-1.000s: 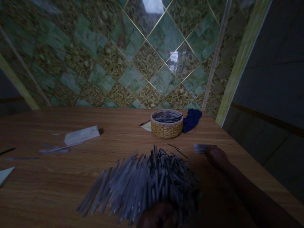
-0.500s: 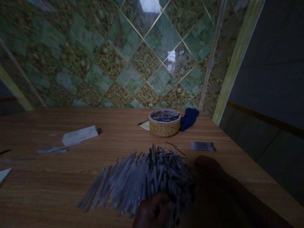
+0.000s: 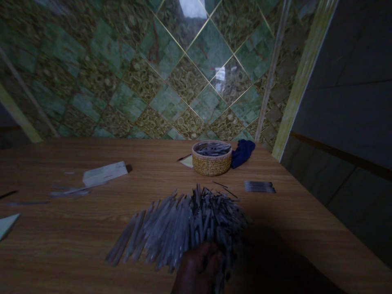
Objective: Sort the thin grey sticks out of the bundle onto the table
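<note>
A wide pile of slim, clear plastic sticks (image 3: 171,228), many with dark ends, lies fanned out on the wooden table. At its near edge is my left hand (image 3: 199,265), its fingers curled closed among the sticks; whatever they grip is hidden in the dim light. My right hand (image 3: 260,241) is a dark shape low at the pile's right side, its fingers lost in shadow. Beyond it, several sticks lie side by side in a neat row (image 3: 259,187). Behind the pile stands a round woven basket (image 3: 212,166) with more such sticks inside.
A dark blue cloth (image 3: 243,153) lies against the basket's right side, and a paper slip (image 3: 186,161) at its left. Leftward on the table are a white box (image 3: 105,173), loose clear strips (image 3: 70,191) and a pale paper corner (image 3: 9,224). A tiled wall (image 3: 171,81) rises behind.
My right hand has moved left and down, from near the row of sticks to the pile's right side. My left hand stays closed in about the same spot.
</note>
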Tool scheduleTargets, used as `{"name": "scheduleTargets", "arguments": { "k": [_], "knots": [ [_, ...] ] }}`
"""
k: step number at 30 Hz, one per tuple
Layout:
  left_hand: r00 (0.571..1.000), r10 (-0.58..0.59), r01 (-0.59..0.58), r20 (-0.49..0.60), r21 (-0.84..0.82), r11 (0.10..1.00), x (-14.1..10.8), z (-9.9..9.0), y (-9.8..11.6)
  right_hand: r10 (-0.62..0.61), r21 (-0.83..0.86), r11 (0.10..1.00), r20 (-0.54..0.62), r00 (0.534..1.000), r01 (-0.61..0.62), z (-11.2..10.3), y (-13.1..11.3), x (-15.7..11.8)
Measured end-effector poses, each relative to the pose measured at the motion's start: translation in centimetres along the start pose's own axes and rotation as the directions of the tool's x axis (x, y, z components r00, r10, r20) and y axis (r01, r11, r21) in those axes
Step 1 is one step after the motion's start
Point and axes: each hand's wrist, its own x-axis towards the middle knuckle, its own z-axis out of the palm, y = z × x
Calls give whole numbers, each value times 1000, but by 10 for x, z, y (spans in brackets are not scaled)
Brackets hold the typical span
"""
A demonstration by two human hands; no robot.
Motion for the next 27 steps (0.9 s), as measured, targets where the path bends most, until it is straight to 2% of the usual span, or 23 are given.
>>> {"name": "scheduleTargets", "arguments": {
  "k": [5,11,15,21,25,27],
  "knots": [
    [998,22,-18,-65,50,999,0,5,-5,12,-25,1000,-9,1000,-12,7,2,1],
    [999,48,-45,-22,97,994,-1,3,-6,29,24,999,-81,996,-27,14,0,-1],
    [999,44,-45,14,101,994,-1,2,-4,50,68,997,-74,996,-45,16,-2,-3],
    [998,21,-15,-56,108,994,-2,8,-3,65,111,992,-96,993,-55,17,-1,-5],
    [999,30,-28,-15,114,993,-1,10,-8,94,171,983,-124,988,-72,18,-1,-10],
    [999,26,-23,-34,110,994,-1,11,-9,108,224,972,-144,984,-74,19,-2,-13]
  ]
}}
